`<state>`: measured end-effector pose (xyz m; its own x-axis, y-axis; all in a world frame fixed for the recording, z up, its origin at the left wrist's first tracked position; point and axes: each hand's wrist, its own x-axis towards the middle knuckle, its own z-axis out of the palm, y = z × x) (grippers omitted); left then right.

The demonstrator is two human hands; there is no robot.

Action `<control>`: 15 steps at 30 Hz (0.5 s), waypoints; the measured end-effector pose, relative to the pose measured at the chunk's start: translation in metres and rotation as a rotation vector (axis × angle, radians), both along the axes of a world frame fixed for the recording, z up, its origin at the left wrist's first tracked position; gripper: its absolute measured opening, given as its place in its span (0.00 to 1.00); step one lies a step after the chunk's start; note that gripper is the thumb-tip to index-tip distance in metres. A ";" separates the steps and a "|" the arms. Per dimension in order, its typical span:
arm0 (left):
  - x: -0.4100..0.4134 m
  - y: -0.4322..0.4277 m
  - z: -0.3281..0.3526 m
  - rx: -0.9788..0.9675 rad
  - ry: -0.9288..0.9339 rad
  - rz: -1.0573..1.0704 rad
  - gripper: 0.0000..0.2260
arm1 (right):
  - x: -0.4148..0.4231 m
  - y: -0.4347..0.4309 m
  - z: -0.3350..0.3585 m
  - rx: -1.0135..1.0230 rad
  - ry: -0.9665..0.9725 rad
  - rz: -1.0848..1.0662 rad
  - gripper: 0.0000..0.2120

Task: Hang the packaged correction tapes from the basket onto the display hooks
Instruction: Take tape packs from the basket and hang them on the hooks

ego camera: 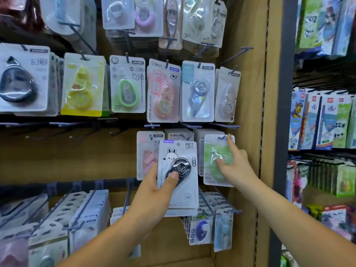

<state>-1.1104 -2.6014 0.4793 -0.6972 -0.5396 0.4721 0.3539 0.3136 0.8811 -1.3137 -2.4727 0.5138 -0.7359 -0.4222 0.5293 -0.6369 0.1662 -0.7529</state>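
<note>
**Left hand and stack.** Gripped a stack of rabbit-print packs point(178, 170) in the left hand point(154, 187): thumb pressed on the dark blister at the front, fingers wrapped behind the lower left edge. Kept the stack's long axis upright, leaning a little to the right. Showed the round hang hole at the top of the front card, above and to the right of the grip. Covered most of the middle column of hung cards point(176, 134) with the stack, so hid that column's hook. Reached in from the lower left on a raised forearm, wrist about level with the stack's lower half.

**Right hand and green pack.** Lay just beside the stack, to its right: a green pack point(212, 178) hung in the right-hand column. Clamped it with the right hand point(234, 164), thumb on the green blister and the other fingers curled at the card's right edge; could not make out their ends behind the card. Extended the index finger straight up to the top of the card, touching at its hook point(221, 137).

**Relation for the next move.** Judged the left hand nearer the middle column. Would need to lift the hang hole up and back to meet a hook there.
</note>
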 end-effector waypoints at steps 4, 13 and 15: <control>0.000 -0.003 0.001 0.095 0.000 -0.024 0.12 | -0.012 -0.015 0.008 0.056 -0.008 -0.085 0.37; 0.013 -0.018 -0.005 0.188 0.012 -0.048 0.16 | 0.069 -0.015 -0.009 -0.237 -0.072 0.107 0.17; 0.016 -0.019 -0.005 0.192 0.012 -0.060 0.19 | 0.096 -0.016 -0.016 -0.227 -0.371 0.411 0.16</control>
